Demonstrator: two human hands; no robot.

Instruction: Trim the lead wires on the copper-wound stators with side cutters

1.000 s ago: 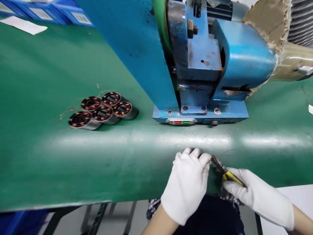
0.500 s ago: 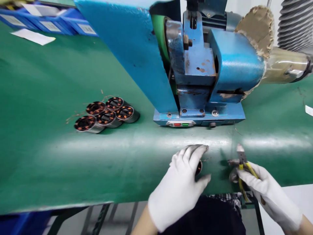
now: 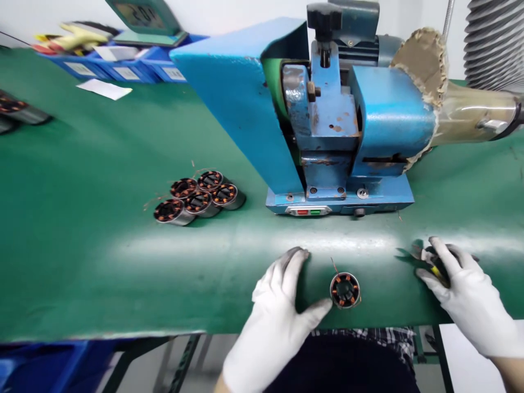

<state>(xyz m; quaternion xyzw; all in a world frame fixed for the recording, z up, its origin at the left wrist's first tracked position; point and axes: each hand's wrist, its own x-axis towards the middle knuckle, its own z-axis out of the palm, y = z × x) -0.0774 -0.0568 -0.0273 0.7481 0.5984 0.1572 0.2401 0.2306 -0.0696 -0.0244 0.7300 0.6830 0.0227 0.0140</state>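
A small metal stator with copper windings (image 3: pixel 345 290) lies alone on the green table (image 3: pixel 82 262) near the front edge. My left hand (image 3: pixel 278 311), in a white glove, rests flat and open just left of the stator, thumb pointing toward it without touching it. My right hand (image 3: pixel 458 289), also gloved, lies farther right with its fingers loosely around yellow-handled cutting pliers (image 3: pixel 429 261), which are pressed down on the table. The pliers' jaws point left, and the hand hides most of the handles.
A blue bench machine (image 3: pixel 327 136) with red and green buttons stands behind the hands, a duct (image 3: pixel 475 114) running off to its right. Several more stators (image 3: pixel 198 199) are clustered at the left. Blue bins (image 3: pixel 118 68) and a paper slip (image 3: pixel 104 88) sit at the back.
My left hand has let go of the stator and moved left, leaving it on the table. My right hand carried the pliers right and lowered them onto the table. The camera tilted up.
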